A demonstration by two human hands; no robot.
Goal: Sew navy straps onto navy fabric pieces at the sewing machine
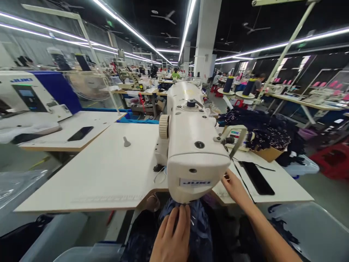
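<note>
A white sewing machine (196, 145) fills the middle of the view, its head towards me. Below its front end, my left hand (173, 233) lies on dark blue fabric (200, 225), fingers together and pointing at the machine, the tips close under the head. My right hand (231, 183) is at the right side of the machine head, its fingertips partly hidden behind it; what they touch cannot be made out. The fabric hangs down over the front towards my lap.
A black phone (257, 178) lies on the white table (117, 163) at right. A grey cone-shaped piece (127, 142) stands at left. Dark garments (261, 127) are heaped behind the phone. Clear plastic bins (319, 225) flank the table. Another machine (29, 96) stands far left.
</note>
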